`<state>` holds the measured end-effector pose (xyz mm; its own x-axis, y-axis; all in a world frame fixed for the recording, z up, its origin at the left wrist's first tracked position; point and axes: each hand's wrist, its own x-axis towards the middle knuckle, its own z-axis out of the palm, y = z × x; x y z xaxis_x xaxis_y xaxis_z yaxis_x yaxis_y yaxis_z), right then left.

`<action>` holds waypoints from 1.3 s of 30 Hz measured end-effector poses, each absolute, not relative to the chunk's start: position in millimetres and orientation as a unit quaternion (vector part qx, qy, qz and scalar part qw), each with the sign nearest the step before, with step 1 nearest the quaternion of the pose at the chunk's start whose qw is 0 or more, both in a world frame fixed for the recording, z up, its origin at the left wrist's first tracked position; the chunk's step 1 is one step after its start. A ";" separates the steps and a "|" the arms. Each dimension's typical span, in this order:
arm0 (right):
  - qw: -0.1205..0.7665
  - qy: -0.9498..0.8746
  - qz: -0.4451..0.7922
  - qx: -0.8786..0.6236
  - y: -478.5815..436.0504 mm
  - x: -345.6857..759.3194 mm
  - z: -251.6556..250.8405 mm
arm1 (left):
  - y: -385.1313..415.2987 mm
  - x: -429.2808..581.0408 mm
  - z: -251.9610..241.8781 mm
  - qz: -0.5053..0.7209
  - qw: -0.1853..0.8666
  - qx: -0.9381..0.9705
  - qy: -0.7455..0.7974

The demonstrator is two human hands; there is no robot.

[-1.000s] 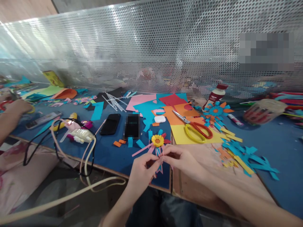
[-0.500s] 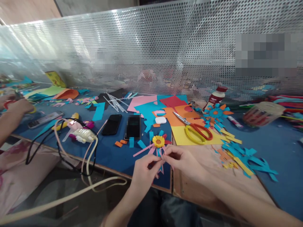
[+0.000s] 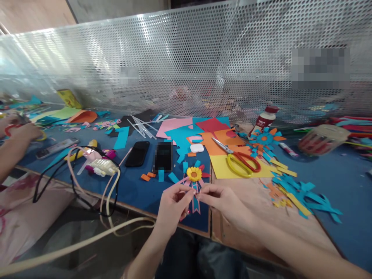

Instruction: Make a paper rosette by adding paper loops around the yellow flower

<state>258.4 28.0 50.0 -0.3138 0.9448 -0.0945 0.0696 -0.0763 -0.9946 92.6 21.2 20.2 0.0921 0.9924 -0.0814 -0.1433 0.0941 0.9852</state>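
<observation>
A yellow paper flower (image 3: 194,174) with an orange centre lies near the table's front edge. Beneath it hangs a blue and pink paper ribbon tail (image 3: 196,205) with a notched end. My left hand (image 3: 174,205) is closed in a pinch just below the flower, over the ribbon. Opposite it, my right hand (image 3: 222,197) pinches too, the fingertips of both almost meeting. Between them is a thin, pale pink paper strip, mostly hidden by the fingers. Red paper petals (image 3: 205,172) and blue paper pieces (image 3: 173,178) lie around the flower.
Scissors (image 3: 241,161) rest on yellow paper (image 3: 217,168). Two phones (image 3: 137,154) (image 3: 163,157) and a white case (image 3: 197,148) lie behind my hands. Cables (image 3: 114,186) hang over the edge at left, near another person's hand (image 3: 26,131). A bottle (image 3: 266,118) stands against the perforated metal screen (image 3: 197,50).
My hands have shifted slightly left, with the left hand lower and turned. More of the blue and pink ribbon tail shows between them. The flower stays nearly in place.
</observation>
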 end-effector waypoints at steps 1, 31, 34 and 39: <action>0.373 -0.568 0.577 -0.453 27.6 258.2 50.5 | 21.0 93.1 20.6 0.492 0.575 0.461 0.464; 0.328 -0.630 0.545 -0.447 28.5 250.4 65.1 | 14.1 83.4 22.2 0.486 0.568 0.480 0.460; 0.283 -0.665 0.541 -0.431 34.0 244.7 72.2 | 12.4 72.4 26.7 0.487 0.557 0.487 0.464; 0.219 -0.735 0.506 -0.395 50.6 225.6 77.8 | 11.7 50.0 33.2 0.507 0.506 0.511 0.476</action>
<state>225.6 50.6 77.8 -0.5924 0.8019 -0.0777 0.3581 0.1757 -0.9170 50.0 11.7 33.2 0.0326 0.9988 0.0372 -0.0276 -0.0363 0.9990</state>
